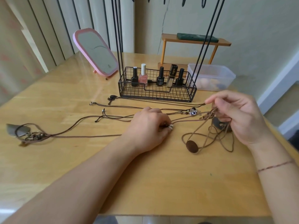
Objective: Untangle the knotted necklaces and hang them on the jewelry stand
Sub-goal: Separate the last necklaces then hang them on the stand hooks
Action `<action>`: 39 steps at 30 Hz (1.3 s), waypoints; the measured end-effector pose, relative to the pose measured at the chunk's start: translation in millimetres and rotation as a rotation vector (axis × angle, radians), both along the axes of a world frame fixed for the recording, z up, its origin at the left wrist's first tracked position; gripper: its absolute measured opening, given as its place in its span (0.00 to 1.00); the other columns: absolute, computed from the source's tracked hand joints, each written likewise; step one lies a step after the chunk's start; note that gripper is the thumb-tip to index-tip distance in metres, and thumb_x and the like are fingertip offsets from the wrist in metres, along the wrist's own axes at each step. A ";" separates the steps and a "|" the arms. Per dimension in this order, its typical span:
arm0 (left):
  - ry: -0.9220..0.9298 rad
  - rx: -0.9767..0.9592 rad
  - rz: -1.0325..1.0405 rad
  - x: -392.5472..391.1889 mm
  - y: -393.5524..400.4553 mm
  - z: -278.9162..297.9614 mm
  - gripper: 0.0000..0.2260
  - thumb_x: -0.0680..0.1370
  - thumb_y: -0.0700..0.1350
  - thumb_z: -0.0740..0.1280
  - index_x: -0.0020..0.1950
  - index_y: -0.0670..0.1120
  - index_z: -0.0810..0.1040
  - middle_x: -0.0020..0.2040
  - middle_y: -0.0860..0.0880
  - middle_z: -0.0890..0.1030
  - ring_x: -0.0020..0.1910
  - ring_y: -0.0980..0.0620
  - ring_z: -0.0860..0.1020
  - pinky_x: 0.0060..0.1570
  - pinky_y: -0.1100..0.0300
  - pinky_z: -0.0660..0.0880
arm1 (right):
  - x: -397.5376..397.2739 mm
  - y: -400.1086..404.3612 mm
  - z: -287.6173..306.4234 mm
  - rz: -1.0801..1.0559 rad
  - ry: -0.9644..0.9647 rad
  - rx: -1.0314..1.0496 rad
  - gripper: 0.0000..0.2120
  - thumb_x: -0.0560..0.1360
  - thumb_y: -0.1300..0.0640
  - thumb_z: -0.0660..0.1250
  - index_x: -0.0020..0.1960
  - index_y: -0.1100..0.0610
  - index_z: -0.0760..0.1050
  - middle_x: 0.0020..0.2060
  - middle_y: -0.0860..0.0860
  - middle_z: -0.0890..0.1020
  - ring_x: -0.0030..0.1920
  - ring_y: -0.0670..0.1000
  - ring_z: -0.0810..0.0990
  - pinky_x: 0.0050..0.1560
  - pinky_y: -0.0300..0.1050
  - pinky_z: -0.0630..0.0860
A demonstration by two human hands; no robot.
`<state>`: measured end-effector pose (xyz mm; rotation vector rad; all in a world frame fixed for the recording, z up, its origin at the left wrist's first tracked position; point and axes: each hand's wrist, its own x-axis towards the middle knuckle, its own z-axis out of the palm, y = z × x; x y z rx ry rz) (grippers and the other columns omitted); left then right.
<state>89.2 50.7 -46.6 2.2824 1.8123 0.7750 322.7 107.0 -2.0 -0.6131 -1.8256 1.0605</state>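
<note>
Left forearm nearest cam, reaching across the wooden counter (145, 183). Left hand (148, 128) lies knuckles-up on the counter, fingers curled, pinching a brown cord at a small white bead (171, 126). Right hand (237, 117) is raised just above the counter, thumb + forefinger pinching a thin dark cord, other fingers curled round the knotted necklaces (210, 126); loops hang down w/ a brown oval pendant (192, 146) on the counter. More cords stretch left to a grey pendant w/ metal rings (17, 131) near the left edge. Jewelry stand (157, 88), black wire basket w/ tall rods, stands behind the hands, holding nail polish bottles (143, 75). Pink mirror (95, 52) back left, clear plastic tub (212, 76) back right.
</note>
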 end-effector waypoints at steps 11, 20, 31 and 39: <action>-0.073 -0.015 0.137 -9.9 -1.1 6.7 0.18 0.70 0.54 0.63 0.59 0.54 0.73 0.59 0.54 0.76 0.60 0.50 0.70 0.62 0.50 0.70 | -3.1 -1.0 -0.8 -0.116 -0.012 -0.054 0.15 0.79 0.66 0.64 0.46 0.49 0.83 0.29 0.49 0.73 0.27 0.48 0.64 0.27 0.39 0.59; -0.612 -0.149 -0.336 28.8 -7.3 11.6 0.07 0.81 0.41 0.67 0.56 0.51 0.74 0.40 0.53 0.80 0.40 0.58 0.77 0.42 0.69 0.71 | -16.7 -9.0 -0.2 0.097 0.097 -0.134 0.11 0.76 0.61 0.64 0.48 0.49 0.84 0.34 0.52 0.77 0.25 0.52 0.66 0.26 0.41 0.65; -0.962 -0.233 -0.400 20.7 -8.8 19.2 0.15 0.79 0.47 0.62 0.50 0.35 0.77 0.31 0.57 0.68 0.30 0.58 0.64 0.30 0.67 0.61 | -7.2 -8.1 3.4 0.143 0.097 -0.082 0.11 0.71 0.48 0.75 0.51 0.51 0.83 0.33 0.51 0.78 0.29 0.45 0.68 0.29 0.36 0.65; -1.033 -0.154 -0.328 16.6 -8.4 23.2 0.08 0.78 0.46 0.64 0.41 0.46 0.78 0.30 0.52 0.67 0.28 0.55 0.61 0.28 0.63 0.57 | -10.4 -13.0 -3.8 -0.063 -0.183 0.170 0.08 0.70 0.56 0.74 0.49 0.50 0.82 0.32 0.48 0.73 0.33 0.45 0.71 0.35 0.34 0.70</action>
